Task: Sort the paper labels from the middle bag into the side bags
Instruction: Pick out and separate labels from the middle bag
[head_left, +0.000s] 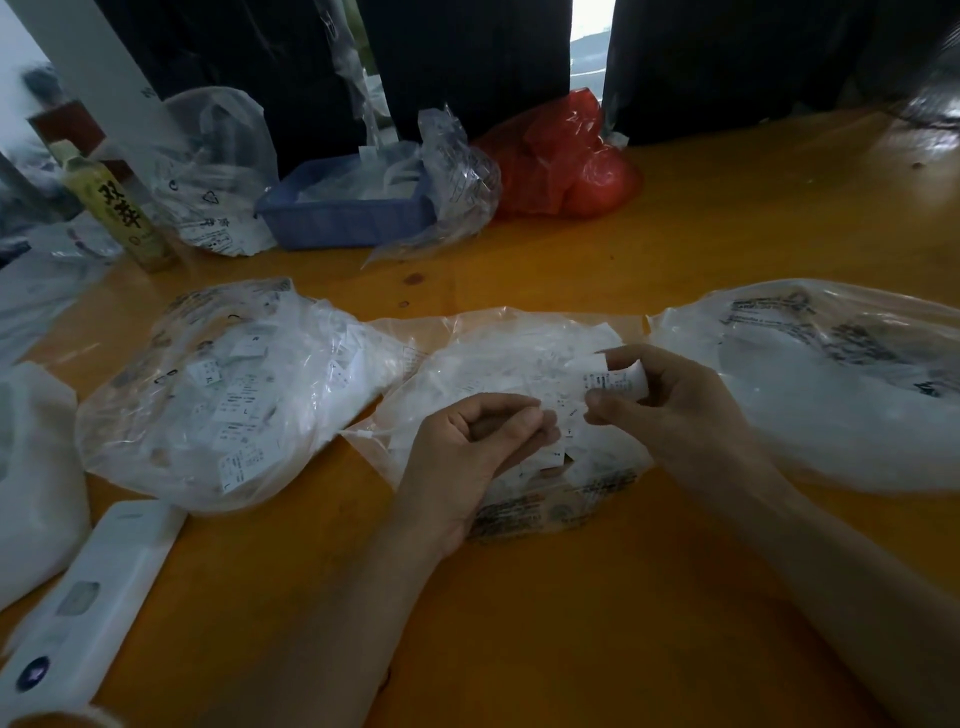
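Three clear plastic bags lie in a row on the orange table. The middle bag (498, 358) is open and full of small white paper labels. My right hand (670, 405) pinches one printed label (613, 383) between thumb and fingers, above the bag's right part. Over the bag's near side, my left hand (467, 452) has its fingers curled around several white labels (550, 452). The left bag (234, 395) holds many printed labels. The right bag (831, 384) looks whitish inside; its contents are unclear.
A blue basket (343, 208) wrapped in plastic, a red bag (566, 161) and another clear bag (213, 171) stand at the back. A yellow-green bottle (119, 213) is at far left. A white device (83, 603) lies near left, beside a white bag (31, 478).
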